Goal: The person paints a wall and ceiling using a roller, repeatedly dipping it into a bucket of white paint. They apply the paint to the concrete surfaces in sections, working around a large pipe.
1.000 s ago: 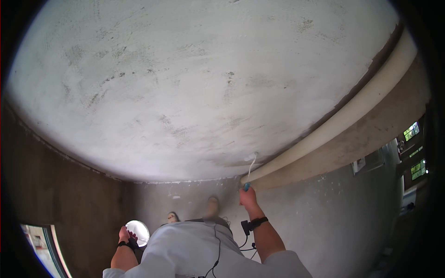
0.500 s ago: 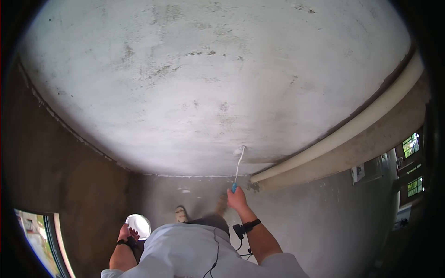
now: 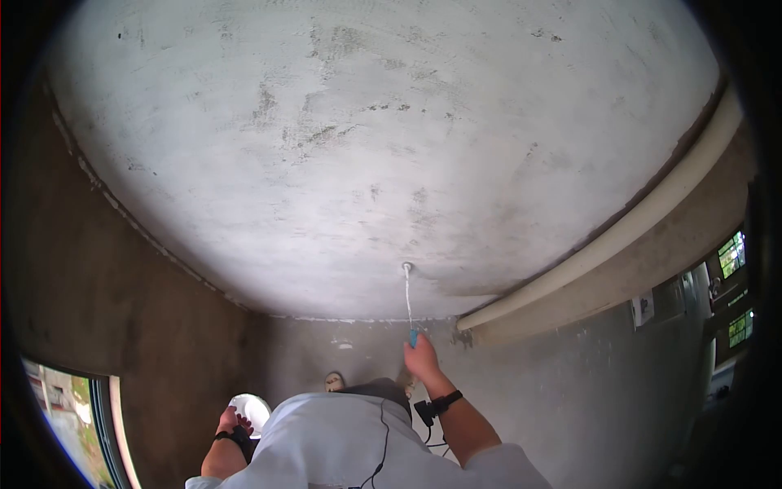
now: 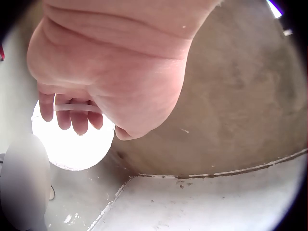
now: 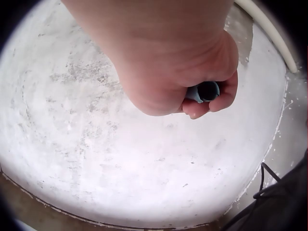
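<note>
"Tool in the right hand: its pale shaft runs out ahead of the fingers to a small head that appears set against the white wall."

"Brush or roller?"

"Too small to tell. Step in hand, by the look of it: coating the wall, partway through, with grey patches showing farther beyond the fingers."

"And the next move?"

"Probably calls for a steady stroke under even pressure toward those patches, with the bucket held level."

"How are the fingers?"

"Right ones curl round the blue handle, its hollow round end showing beneath the palm. On the left hand, four lie side by side, hooked round a narrow white band, likely the bucket's handle. The round, white bucket hangs just below them, its contents lost in glare."

"Textures?"

"Chalky coat, rough where grey breaks through. Right of the right fingers, a smooth, cream, rounded pipe. Left of the left fingers, a dull brown side wall. Beneath both hands, grey floor, flecked white near the wall's foot."
</note>
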`<state>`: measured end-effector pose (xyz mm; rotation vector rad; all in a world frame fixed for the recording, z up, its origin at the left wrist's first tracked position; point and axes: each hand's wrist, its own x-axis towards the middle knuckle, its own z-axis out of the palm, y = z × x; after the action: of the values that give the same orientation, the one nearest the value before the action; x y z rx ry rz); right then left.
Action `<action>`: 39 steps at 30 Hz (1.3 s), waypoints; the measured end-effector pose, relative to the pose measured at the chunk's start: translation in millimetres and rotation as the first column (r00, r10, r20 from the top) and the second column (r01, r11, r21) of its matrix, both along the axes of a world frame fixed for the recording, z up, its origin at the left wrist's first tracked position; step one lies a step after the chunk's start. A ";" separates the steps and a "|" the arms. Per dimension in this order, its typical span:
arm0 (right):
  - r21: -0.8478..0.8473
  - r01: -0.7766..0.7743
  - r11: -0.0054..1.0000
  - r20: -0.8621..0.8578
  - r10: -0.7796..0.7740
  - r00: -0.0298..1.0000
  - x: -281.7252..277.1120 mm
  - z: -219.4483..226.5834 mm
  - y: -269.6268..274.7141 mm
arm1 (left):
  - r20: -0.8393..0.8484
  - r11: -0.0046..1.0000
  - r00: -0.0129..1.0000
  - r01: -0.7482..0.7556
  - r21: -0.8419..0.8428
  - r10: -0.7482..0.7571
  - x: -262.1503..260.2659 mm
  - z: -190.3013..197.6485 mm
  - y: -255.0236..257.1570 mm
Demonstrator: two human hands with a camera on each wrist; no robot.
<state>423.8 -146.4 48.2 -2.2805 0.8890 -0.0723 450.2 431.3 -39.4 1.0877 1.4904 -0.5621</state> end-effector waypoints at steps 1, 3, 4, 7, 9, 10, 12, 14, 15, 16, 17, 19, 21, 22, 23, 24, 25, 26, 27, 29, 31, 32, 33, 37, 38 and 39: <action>0.002 0.009 1.000 0.000 -0.009 1.000 1.3 6.9 -1.6 | 0.000 1.000 1.000 0.009 0.002 -0.009 -0.6 -5.4 1.9; 0.109 -0.035 0.993 -0.114 0.047 0.992 5.4 16.4 -7.2 | -0.016 1.000 1.000 0.026 0.000 -0.026 -0.3 -8.6 1.7; 0.113 -0.025 0.993 -0.113 0.038 0.993 7.9 15.7 -10.3 | -0.016 0.999 0.999 0.033 0.008 -0.032 -0.1 -8.2 -0.3; 0.157 -0.059 0.986 -0.093 0.074 0.993 12.0 12.8 -20.0 | -0.036 0.999 0.998 0.042 0.011 -0.042 2.6 -1.3 -13.2; 0.163 -0.091 0.982 -0.076 0.104 0.992 11.9 12.0 -29.1 | -0.021 0.997 0.998 0.066 0.042 -0.066 1.9 4.8 -26.4; 0.168 -0.088 0.982 -0.077 0.102 0.992 10.5 11.9 -34.8 | -0.019 0.997 0.998 0.060 0.042 -0.059 1.8 7.5 -32.8; 0.193 -0.084 0.978 -0.085 0.102 0.991 5.6 12.1 -50.0 | -0.019 0.997 0.998 0.060 0.047 -0.059 3.3 11.4 -47.2; 0.200 -0.075 0.977 -0.066 0.090 0.994 -4.3 14.1 -71.3 | -0.010 0.995 0.997 0.075 0.069 -0.075 9.4 11.8 -67.0; 0.201 -0.073 0.977 -0.046 0.084 0.995 -10.9 14.7 -84.8 | -0.008 0.994 0.996 0.089 0.068 -0.089 13.4 11.1 -77.8; 0.200 -0.059 0.978 -0.046 0.070 0.997 -18.8 14.2 -99.6 | -0.003 0.993 0.994 0.109 0.045 -0.109 16.2 7.0 -84.4; 0.206 -0.030 0.978 -0.058 0.043 0.997 -27.2 14.1 -115.1 | 0.003 0.991 0.991 0.130 0.022 -0.130 20.3 2.2 -93.1; 0.214 0.013 0.977 -0.067 0.001 0.998 -44.6 11.6 -149.7 | -0.001 0.982 0.983 0.183 0.052 -0.183 30.8 4.8 -124.4; 0.148 0.007 0.989 -0.074 0.004 0.997 -65.0 9.8 -185.2 | -0.009 0.967 0.970 0.241 0.086 -0.241 43.6 2.5 -153.2; 0.154 0.026 0.988 -0.076 -0.014 0.997 -74.3 9.0 -202.7 | 0.019 0.966 0.969 0.245 0.083 -0.248 50.6 -1.9 -166.9; 0.167 0.048 0.985 -0.082 -0.035 0.996 -84.0 7.5 -219.1 | 0.044 0.965 0.966 0.251 0.081 -0.255 54.1 -4.3 -176.7; 0.179 0.072 0.981 -0.086 -0.057 0.995 -92.8 5.8 -232.6 | 0.040 0.959 0.961 0.271 0.087 -0.275 59.1 -1.7 -190.6; 0.184 0.093 0.978 -0.087 -0.078 0.993 -101.1 4.4 -244.0 | 0.046 0.953 0.953 0.295 0.075 -0.299 66.7 0.2 -207.5; 0.187 0.124 0.975 -0.100 -0.107 0.989 -108.4 3.4 -256.1 | 0.053 0.945 0.945 0.320 0.061 -0.323 74.8 2.1 -225.3; 0.187 0.156 0.970 -0.112 -0.137 0.984 -115.2 1.2 -268.3 | 0.055 0.937 0.937 0.342 0.063 -0.346 82.8 3.4 -242.3; 0.152 0.211 0.966 -0.077 -0.201 0.976 -126.3 -3.6 -289.2 | 0.084 0.918 0.915 0.391 0.060 -0.395 95.0 7.8 -274.7; 0.118 0.268 0.956 -0.046 -0.264 0.963 -140.8 -8.5 -303.3 | 0.118 0.892 0.885 0.438 0.113 -0.450 103.5 9.6 -305.7; 0.116 0.304 0.946 0.014 -0.307 0.951 -143.6 -7.9 -313.9 | 0.156 0.873 0.862 0.460 0.164 -0.483 108.9 16.0 -324.7; 0.114 0.335 0.935 0.074 -0.344 0.936 -145.3 -4.9 -324.2 | 0.152 0.865 0.854 0.474 0.165 -0.498 114.9 21.0 -340.5; 0.142 0.401 0.905 0.148 -0.420 0.896 -150.2 20.3 -344.6 | 0.192 0.821 0.799 0.541 0.181 -0.569 126.7 26.8 -371.9; 0.201 0.391 0.898 0.119 -0.419 0.900 -150.7 23.7 -347.5 | 0.189 0.773 0.750 0.607 0.186 -0.634 132.7 27.8 -377.7; 0.254 0.388 0.886 0.091 -0.421 0.903 -152.4 27.7 -350.3 | 0.188 0.716 0.691 0.673 0.186 -0.698 138.5 31.0 -388.6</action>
<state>271.4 -496.7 75.9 -1.8206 1.2183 -0.2997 588.7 42.7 -8.4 1.7524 0.8558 -0.8341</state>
